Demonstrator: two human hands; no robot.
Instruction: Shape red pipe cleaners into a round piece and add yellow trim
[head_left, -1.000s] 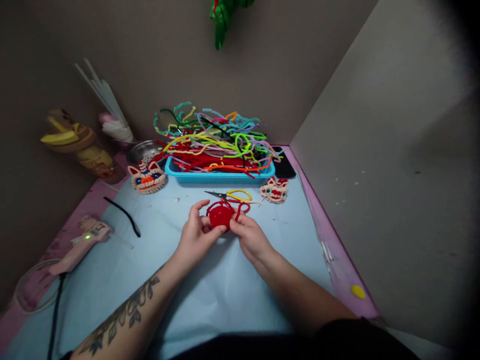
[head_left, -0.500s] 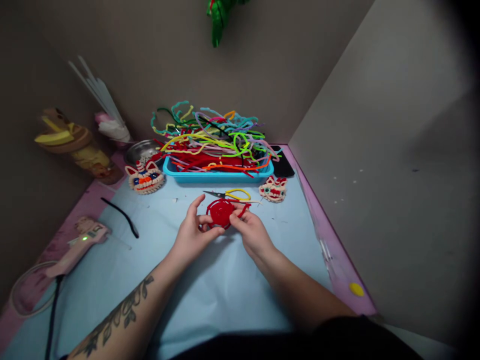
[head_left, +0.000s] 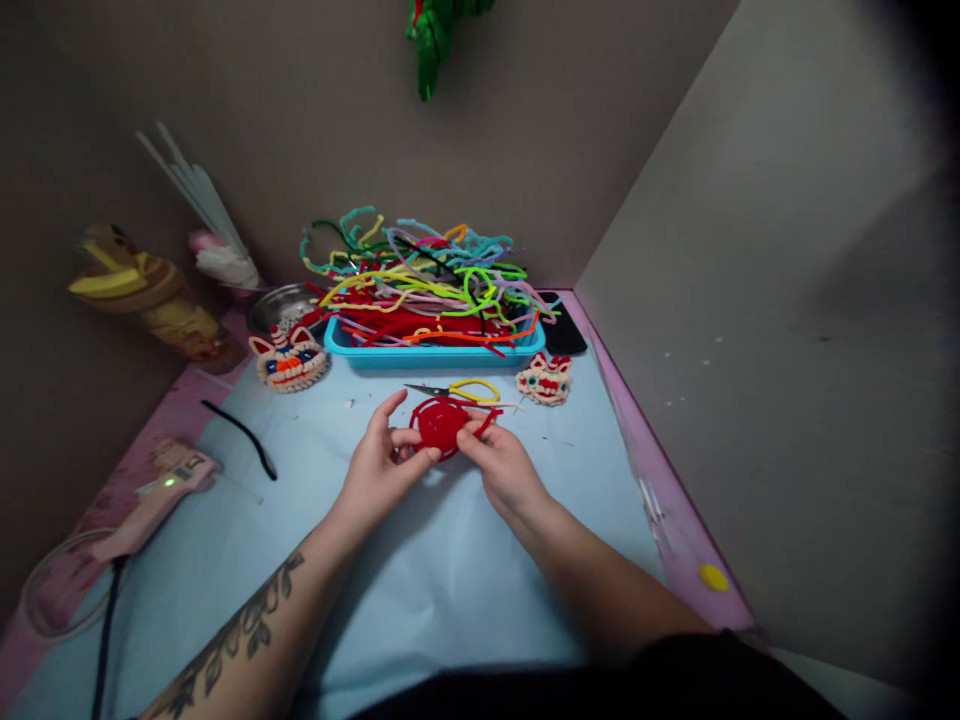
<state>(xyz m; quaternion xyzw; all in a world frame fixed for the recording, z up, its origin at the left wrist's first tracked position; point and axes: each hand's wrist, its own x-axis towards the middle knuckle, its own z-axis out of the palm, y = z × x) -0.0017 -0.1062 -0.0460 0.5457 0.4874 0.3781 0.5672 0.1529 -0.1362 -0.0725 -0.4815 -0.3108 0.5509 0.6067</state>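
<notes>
A red pipe cleaner coil [head_left: 439, 426], wound into a flat spiral with a loose outer ring, is held above the blue table cover [head_left: 480, 560]. My left hand [head_left: 386, 452] grips its left edge between thumb and fingers, with the index finger raised. On the right side, my right hand [head_left: 501, 460] pinches the coil near a short end that sticks out to the right. Just beyond the coil lie yellow-handled scissors [head_left: 474, 390], their blades pointing left.
Behind stands a blue tray [head_left: 435, 357] heaped with colourful pipe cleaners. Two lion-head pieces [head_left: 291, 360] [head_left: 545, 381] flank it. A lit pink glue gun [head_left: 161, 498] and a black pipe cleaner [head_left: 244, 435] lie left. A metal bowl [head_left: 281, 308] and a phone [head_left: 564, 325] sit behind.
My left thumb has drawn back slightly to the left along the coil's lower edge. Both hands keep hold of the coil, and the view has shifted a little.
</notes>
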